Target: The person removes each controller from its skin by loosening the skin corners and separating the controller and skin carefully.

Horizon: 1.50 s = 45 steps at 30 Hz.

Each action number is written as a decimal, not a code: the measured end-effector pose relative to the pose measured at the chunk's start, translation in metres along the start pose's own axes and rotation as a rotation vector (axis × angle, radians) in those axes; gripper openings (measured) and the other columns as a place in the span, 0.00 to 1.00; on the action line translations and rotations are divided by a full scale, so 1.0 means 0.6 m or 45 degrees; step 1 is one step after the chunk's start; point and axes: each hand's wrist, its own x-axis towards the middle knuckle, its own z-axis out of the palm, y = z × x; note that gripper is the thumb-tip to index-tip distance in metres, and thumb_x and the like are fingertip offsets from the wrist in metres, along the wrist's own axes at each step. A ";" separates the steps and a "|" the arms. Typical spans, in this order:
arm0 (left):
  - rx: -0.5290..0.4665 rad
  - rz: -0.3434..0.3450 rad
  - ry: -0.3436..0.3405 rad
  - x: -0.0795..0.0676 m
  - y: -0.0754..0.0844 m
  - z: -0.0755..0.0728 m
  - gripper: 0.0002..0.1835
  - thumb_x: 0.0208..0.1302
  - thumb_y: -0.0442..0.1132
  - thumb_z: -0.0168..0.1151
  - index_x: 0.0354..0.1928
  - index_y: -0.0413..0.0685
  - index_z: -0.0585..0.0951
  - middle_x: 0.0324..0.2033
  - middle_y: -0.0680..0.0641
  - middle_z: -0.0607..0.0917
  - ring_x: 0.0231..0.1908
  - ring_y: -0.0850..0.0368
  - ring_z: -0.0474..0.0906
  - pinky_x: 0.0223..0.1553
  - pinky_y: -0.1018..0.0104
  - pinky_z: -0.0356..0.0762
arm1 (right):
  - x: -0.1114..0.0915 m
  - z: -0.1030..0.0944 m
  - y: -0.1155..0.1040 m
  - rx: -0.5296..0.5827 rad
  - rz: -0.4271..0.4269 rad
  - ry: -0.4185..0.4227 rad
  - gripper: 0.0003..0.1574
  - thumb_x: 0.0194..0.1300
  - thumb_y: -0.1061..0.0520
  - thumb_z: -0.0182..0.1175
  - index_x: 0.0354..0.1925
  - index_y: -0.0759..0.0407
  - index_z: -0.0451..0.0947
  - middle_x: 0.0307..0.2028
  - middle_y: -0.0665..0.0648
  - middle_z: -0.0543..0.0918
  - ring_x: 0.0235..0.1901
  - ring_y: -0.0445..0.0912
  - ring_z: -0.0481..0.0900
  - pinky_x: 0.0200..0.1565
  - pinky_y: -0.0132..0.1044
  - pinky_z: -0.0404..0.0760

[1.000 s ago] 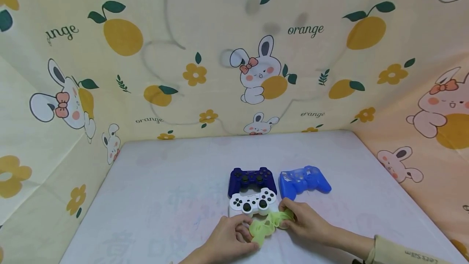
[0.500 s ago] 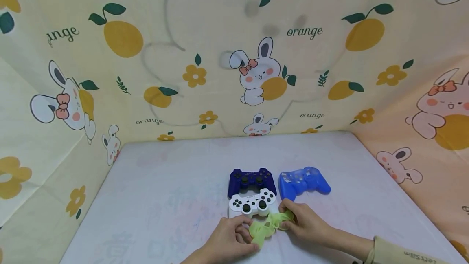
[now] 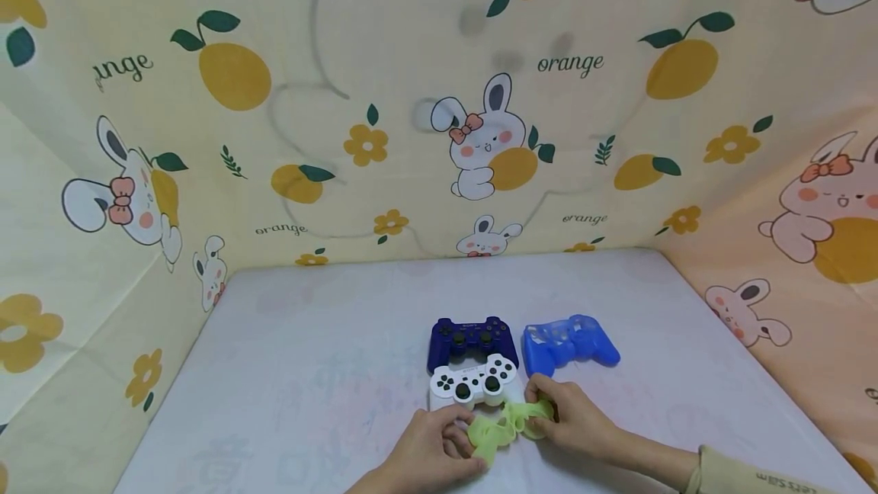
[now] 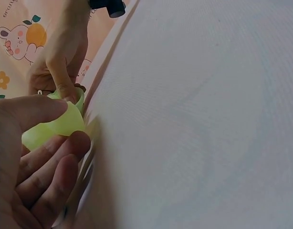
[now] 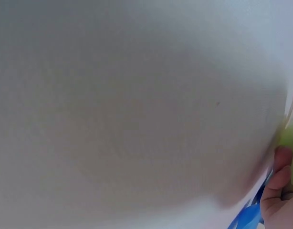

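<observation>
A soft, yellow-green silicone controller cover (image 3: 491, 433) is stretched between both hands, just in front of a white game controller (image 3: 475, 378). My left hand (image 3: 430, 448) pinches its left end between thumb and fingers, also plain in the left wrist view, where the cover (image 4: 65, 119) looks translucent. At the other end, my right hand (image 3: 578, 419) grips the cover with thumb and index finger. In the right wrist view only part of the right hand (image 5: 280, 195) shows, at the lower right edge. The white controller's lower part is partly hidden by the cover and left hand.
Behind the white controller and touching it lies a dark blue controller (image 3: 473, 334). To its right is a bright blue controller cover (image 3: 571, 343). All lie on a white-covered table (image 3: 295, 372), enclosed by printed cloth walls (image 3: 411, 36).
The right hand and its end of the yellow-green cover shift very slightly to the right. The view tips slightly; the left hand keeps its hold and the controllers stay in place.
</observation>
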 end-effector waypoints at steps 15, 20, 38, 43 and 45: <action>0.015 0.020 0.026 -0.001 0.002 0.003 0.20 0.49 0.34 0.77 0.45 0.45 0.80 0.22 0.63 0.84 0.20 0.71 0.79 0.27 0.71 0.80 | 0.000 0.011 -0.015 -0.029 0.034 0.103 0.24 0.45 0.66 0.71 0.30 0.43 0.69 0.19 0.38 0.69 0.20 0.32 0.66 0.22 0.28 0.68; 0.011 -0.031 0.025 -0.001 0.005 0.003 0.20 0.49 0.35 0.77 0.45 0.45 0.80 0.22 0.63 0.84 0.20 0.70 0.80 0.27 0.72 0.79 | 0.001 0.015 -0.022 -0.028 0.079 0.111 0.23 0.42 0.67 0.68 0.28 0.44 0.69 0.18 0.37 0.68 0.20 0.32 0.65 0.22 0.29 0.68; -0.007 0.010 0.031 0.000 0.002 0.007 0.21 0.49 0.35 0.77 0.46 0.43 0.80 0.23 0.63 0.84 0.21 0.71 0.79 0.28 0.72 0.80 | 0.000 0.009 -0.033 0.030 0.192 0.057 0.17 0.40 0.66 0.66 0.26 0.46 0.77 0.19 0.39 0.72 0.21 0.34 0.69 0.22 0.31 0.71; -0.016 0.021 0.030 0.001 0.002 0.009 0.21 0.49 0.35 0.77 0.45 0.45 0.80 0.23 0.62 0.84 0.21 0.71 0.79 0.27 0.71 0.80 | -0.001 0.005 -0.034 0.038 0.194 0.066 0.16 0.40 0.66 0.67 0.26 0.46 0.78 0.20 0.39 0.72 0.22 0.34 0.69 0.22 0.31 0.70; -0.016 0.019 0.030 0.001 0.003 0.010 0.20 0.49 0.35 0.78 0.45 0.45 0.80 0.23 0.63 0.84 0.21 0.71 0.79 0.27 0.71 0.80 | -0.001 0.004 -0.034 0.034 0.194 0.065 0.16 0.40 0.66 0.67 0.26 0.46 0.78 0.19 0.39 0.72 0.22 0.34 0.68 0.22 0.30 0.69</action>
